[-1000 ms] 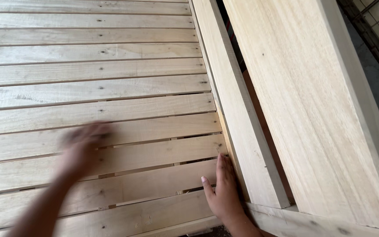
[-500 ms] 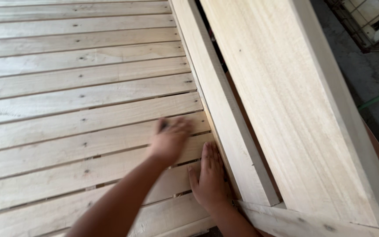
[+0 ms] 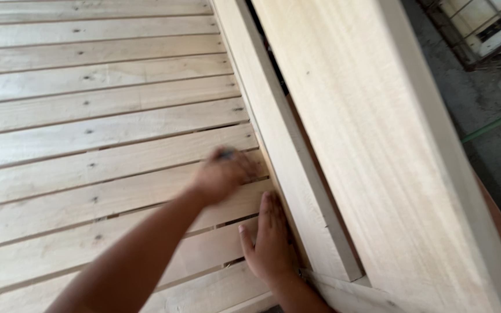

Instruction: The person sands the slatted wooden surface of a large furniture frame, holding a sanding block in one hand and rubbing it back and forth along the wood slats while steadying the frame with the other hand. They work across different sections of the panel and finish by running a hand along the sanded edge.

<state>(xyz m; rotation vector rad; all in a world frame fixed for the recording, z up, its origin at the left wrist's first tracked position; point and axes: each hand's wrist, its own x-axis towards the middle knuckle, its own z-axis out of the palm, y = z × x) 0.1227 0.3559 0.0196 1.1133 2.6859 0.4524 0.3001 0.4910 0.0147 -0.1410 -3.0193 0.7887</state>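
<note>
The right hand [image 3: 271, 240] lies open and flat on the wooden slats [image 3: 100, 133], steadying them beside the side rail [image 3: 285, 168]. The left hand [image 3: 224, 174], blurred, seems closed on a small dark thing [image 3: 225, 154].

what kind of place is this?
Likely a woodworking or carpentry workshop: bare slatted wood panel, unfinished frame rail beside it, rough concrete floor at right.

Both hands on wooden slats [image 3: 100, 116], left hand [image 3: 224, 174] above right hand [image 3: 271, 243], side rail [image 3: 285, 145] right of them
</note>
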